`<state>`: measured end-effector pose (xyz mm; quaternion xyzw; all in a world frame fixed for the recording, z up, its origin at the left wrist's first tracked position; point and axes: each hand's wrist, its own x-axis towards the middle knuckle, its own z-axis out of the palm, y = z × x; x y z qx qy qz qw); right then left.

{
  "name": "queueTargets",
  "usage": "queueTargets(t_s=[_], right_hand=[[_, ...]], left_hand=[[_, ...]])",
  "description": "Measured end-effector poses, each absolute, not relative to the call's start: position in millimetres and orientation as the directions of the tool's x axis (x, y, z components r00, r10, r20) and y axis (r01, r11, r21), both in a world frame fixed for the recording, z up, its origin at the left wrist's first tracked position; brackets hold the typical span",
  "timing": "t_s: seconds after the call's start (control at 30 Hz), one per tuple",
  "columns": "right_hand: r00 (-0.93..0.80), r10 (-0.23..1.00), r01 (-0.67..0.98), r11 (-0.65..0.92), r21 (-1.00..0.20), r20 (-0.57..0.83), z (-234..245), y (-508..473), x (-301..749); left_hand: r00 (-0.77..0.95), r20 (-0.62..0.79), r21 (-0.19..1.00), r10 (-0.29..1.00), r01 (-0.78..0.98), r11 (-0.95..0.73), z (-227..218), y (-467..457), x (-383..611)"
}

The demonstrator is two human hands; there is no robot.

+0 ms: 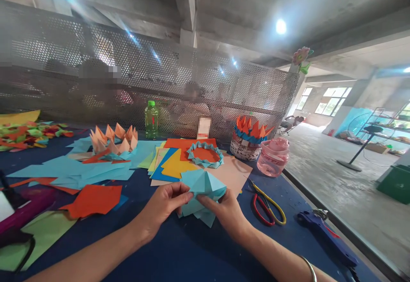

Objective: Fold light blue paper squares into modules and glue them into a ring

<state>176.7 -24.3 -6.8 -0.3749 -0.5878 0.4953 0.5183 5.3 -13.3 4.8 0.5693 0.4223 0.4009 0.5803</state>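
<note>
Between my two hands is a partly folded sheet of light blue paper (205, 183), creased to a raised point in the middle. My left hand (173, 199) pinches its left edge between thumb and fingers. On the other side, my right hand (226, 211) grips the right part, its thumb pressed on the front. More light blue sheets (206, 217) lie beneath the hands on the dark blue table. Just beyond the folded paper rests a light blue folded-paper ring (192, 159) on orange sheets.
Scissors (269, 207) and a blue glue gun (329, 235) lie to the right. A pink jar (273, 157), an orange-tipped paper basket (245, 147) and a green bottle (151, 120) stand farther back. At left are a peach paper crown (113, 141) and loose sheets (96, 200). A perforated screen (144, 68) borders the table.
</note>
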Motion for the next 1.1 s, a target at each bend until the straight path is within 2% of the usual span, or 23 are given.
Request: queueTargets(t_s=[0.1,0.23,0.37,0.53,0.83,0.97,1.1], right_hand=[[-0.164,0.953,-0.056,0.247,-0.967,0.253,-8,-23,178],[-0.149,0.962,-0.058,0.224,-0.973,0.230,-11,-20,182],[-0.156,0.964,-0.052,0.211,-0.976,0.216,-9,-20,182],[-0.210,0.954,-0.075,0.202,-0.977,0.213,-5,-22,180],[-0.242,0.946,-0.023,0.215,-0.976,0.214,-8,-21,185],[-0.087,0.935,0.007,0.347,-0.938,0.345,7,-20,193],[0.110,0.800,0.103,0.581,-0.808,0.589,39,-29,203]], left_hand=[[0.304,-0.017,1.000,0.952,0.006,0.017,5,-14,4],[0.233,0.073,0.997,0.970,-0.037,-0.066,6,-15,2],[0.183,0.151,0.985,0.971,0.058,-0.164,4,-13,2],[0.293,0.107,0.967,0.950,0.193,-0.169,2,-12,6],[0.284,0.077,0.977,0.956,0.170,-0.130,3,-12,6],[0.245,0.040,0.986,0.969,0.150,-0.079,0,-7,4],[0.242,0.024,0.984,0.970,0.163,-0.065,-1,-6,4]])
